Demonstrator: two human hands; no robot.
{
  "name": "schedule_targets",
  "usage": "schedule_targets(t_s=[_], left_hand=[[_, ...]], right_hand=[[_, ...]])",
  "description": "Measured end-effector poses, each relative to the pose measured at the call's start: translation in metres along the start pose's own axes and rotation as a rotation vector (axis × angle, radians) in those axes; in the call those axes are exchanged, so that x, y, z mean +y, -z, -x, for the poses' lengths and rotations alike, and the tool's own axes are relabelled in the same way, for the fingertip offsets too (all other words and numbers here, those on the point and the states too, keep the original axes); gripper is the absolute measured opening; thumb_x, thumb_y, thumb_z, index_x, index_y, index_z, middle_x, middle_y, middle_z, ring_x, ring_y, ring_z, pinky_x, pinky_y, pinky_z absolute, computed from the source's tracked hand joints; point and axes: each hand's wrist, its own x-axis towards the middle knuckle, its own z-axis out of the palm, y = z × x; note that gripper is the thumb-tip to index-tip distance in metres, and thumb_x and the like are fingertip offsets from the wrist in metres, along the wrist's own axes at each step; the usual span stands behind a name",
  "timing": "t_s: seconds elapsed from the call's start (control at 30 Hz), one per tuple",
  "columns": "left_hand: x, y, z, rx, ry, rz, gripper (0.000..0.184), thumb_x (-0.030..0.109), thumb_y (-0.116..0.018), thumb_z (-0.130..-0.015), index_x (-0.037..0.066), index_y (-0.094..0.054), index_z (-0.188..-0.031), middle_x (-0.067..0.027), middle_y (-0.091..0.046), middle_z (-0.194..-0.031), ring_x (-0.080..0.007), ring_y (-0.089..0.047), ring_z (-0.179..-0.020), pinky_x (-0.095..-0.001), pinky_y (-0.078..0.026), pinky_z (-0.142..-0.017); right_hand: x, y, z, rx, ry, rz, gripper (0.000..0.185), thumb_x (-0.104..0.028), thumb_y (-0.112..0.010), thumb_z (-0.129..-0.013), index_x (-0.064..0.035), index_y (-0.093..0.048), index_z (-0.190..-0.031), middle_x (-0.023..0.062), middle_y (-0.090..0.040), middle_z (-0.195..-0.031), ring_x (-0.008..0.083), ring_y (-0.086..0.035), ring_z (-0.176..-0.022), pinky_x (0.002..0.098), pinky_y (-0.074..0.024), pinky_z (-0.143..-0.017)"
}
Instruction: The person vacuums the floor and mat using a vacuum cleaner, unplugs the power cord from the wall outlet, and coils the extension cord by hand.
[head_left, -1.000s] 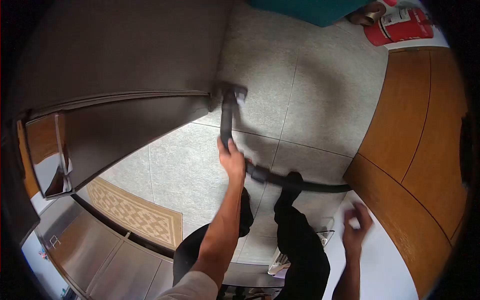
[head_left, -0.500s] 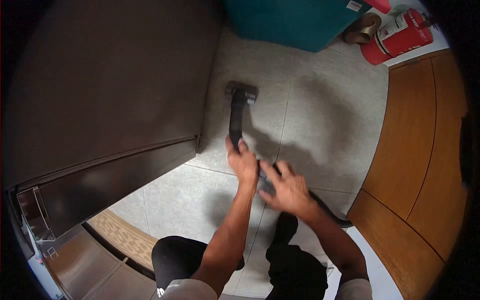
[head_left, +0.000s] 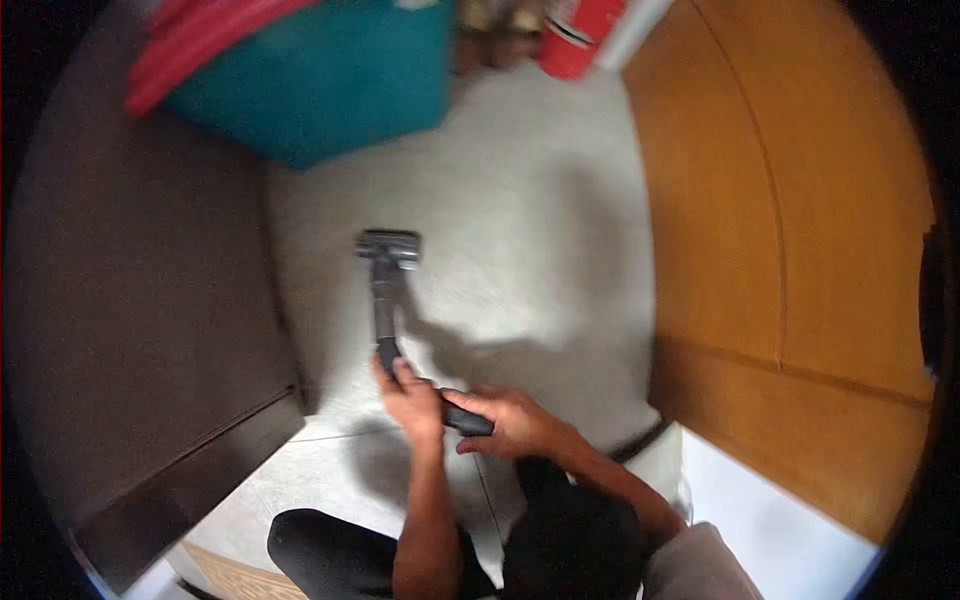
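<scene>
A dark vacuum wand [head_left: 383, 305] runs down from a flat floor head [head_left: 390, 245] that rests on the grey tiled floor [head_left: 520, 200]. My left hand [head_left: 412, 405] is closed round the wand's curved upper part. Just to its right, my right hand [head_left: 515, 422] grips the thick black handle end [head_left: 466, 417], with the thumb along its top. A stretch of dark hose [head_left: 640, 440] shows past my right forearm, and the part between is hidden.
A dark brown cabinet [head_left: 150, 280] stands at the left, a teal bin [head_left: 330, 80] with a red lid [head_left: 205, 40] at the top. A red extinguisher [head_left: 578, 35] is near the top. Wooden panels [head_left: 780, 220] line the right side. A patterned mat [head_left: 240, 575] lies bottom left.
My right hand has come in from the lower right, first open beside the handle, and now holds it. The view has shifted forward and turned, showing more of the teal bin.
</scene>
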Motion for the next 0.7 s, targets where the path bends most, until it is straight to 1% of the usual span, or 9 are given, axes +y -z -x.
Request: schedule_targets(t_s=[0.03, 0.1, 0.2, 0.3, 0.33, 0.37, 0.43, 0.57, 0.7], left_hand=[[0.000, 0.013, 0.001, -0.057, 0.122, -0.034, 0.048, 0.031, -0.048, -0.097, 0.009, -0.036, -0.138, -0.0067, -0.052, -0.067, -0.0143, -0.048, -0.047, -0.0302, -0.043, -0.041], [0.023, 0.046, 0.000, -0.163, 0.209, -0.031, 0.046, 0.034, -0.047, -0.097, 0.011, -0.038, -0.136, -0.0041, -0.046, -0.059, -0.0152, -0.048, -0.042, -0.0303, -0.042, -0.037], [0.033, 0.083, 0.011, -0.189, 0.208, -0.011, 0.048, 0.030, -0.046, -0.098, 0.012, -0.032, -0.139, -0.0015, -0.040, -0.056, -0.0127, -0.043, -0.040, -0.0301, -0.041, -0.033], [0.013, 0.110, 0.030, -0.217, 0.140, -0.106, 0.052, 0.031, -0.047, -0.097, 0.005, -0.031, -0.140, -0.0052, -0.048, -0.065, -0.0141, -0.047, -0.044, -0.0323, -0.045, -0.039], [0.006, 0.115, 0.040, -0.194, 0.105, -0.169, 0.053, 0.030, -0.047, -0.097, 0.003, -0.032, -0.140, -0.0066, -0.050, -0.069, -0.0149, -0.049, -0.047, -0.0325, -0.046, -0.043], [-0.010, 0.122, 0.051, -0.169, 0.071, -0.228, 0.054, 0.030, -0.048, -0.097, 0.001, -0.032, -0.140, -0.0079, -0.053, -0.073, -0.0157, -0.050, -0.049, -0.0326, -0.047, -0.047], [-0.052, 0.154, 0.030, -0.103, -0.022, -0.280, 0.059, 0.032, -0.050, -0.097, 0.002, -0.029, -0.143, -0.0090, -0.052, -0.071, -0.0171, -0.052, -0.049, -0.0323, -0.046, -0.046], [0.030, 0.156, 0.035, -0.232, 0.086, -0.283, 0.065, 0.042, -0.052, -0.094, 0.005, -0.030, -0.142, -0.0034, -0.043, -0.060, -0.0139, -0.046, -0.038, -0.0294, -0.042, -0.033], [0.055, 0.093, 0.024, -0.347, -0.061, -0.389, 0.054, 0.023, -0.051, -0.095, 0.005, -0.032, -0.143, -0.0032, -0.045, -0.062, -0.0121, -0.045, -0.042, -0.0307, -0.044, -0.036]], right_hand=[[-0.003, 0.005, 0.028, -0.035, -0.158, -0.357, 0.072, -0.029, -0.076, -0.071, -0.0062, -0.046, -0.133, 0.0182, -0.063, -0.109, 0.0369, -0.062, -0.096, 0.0440, -0.0486, -0.086], [0.006, 0.016, 0.098, -0.004, -0.288, -0.002, 0.073, -0.041, -0.079, -0.063, -0.0046, -0.056, -0.122, 0.0173, -0.064, -0.109, 0.0363, -0.062, -0.096, 0.0436, -0.0479, -0.084], [0.044, 0.011, 0.214, -0.292, -0.544, 0.496, 0.068, -0.051, -0.077, -0.056, -0.0050, -0.065, -0.104, 0.0195, -0.065, -0.096, 0.0343, -0.063, -0.092, 0.0429, -0.0486, -0.081], [0.090, 0.012, 0.296, -0.516, -0.725, 0.727, 0.036, -0.035, -0.074, -0.056, -0.0084, -0.063, -0.079, 0.0107, -0.064, -0.079, 0.0301, -0.061, -0.079, 0.0426, -0.0448, -0.076], [0.116, -0.020, 0.335, -0.395, -0.488, 0.932, 0.028, -0.035, -0.074, -0.054, -0.0115, -0.067, -0.067, 0.0098, -0.063, -0.063, 0.0287, -0.065, -0.064, 0.0409, -0.0516, -0.062], [0.125, -0.032, 0.347, -0.485, -0.565, 0.817, 0.019, -0.032, -0.072, -0.059, -0.0143, -0.067, -0.064, 0.0071, -0.065, -0.066, 0.0244, -0.066, -0.065, 0.0375, -0.0519, -0.057], [0.115, -0.047, 0.338, -0.852, -0.716, 0.637, 0.016, -0.025, -0.068, -0.068, -0.0139, -0.069, -0.079, 0.0084, -0.068, -0.083, 0.0218, -0.067, -0.081, 0.0366, -0.0524, -0.066], [0.100, -0.062, 0.330, -0.788, -0.483, 0.299, 0.022, -0.022, -0.066, -0.072, -0.0087, -0.066, -0.089, 0.0098, -0.067, -0.090, 0.0248, -0.064, -0.089, 0.0384, -0.0506, -0.074], [0.100, -0.044, 0.281, -0.517, -0.162, -0.217, 0.029, -0.019, -0.063, -0.075, -0.0035, -0.063, -0.100, 0.0112, -0.066, -0.098, 0.0277, -0.062, -0.097, 0.0403, -0.0487, -0.082]])
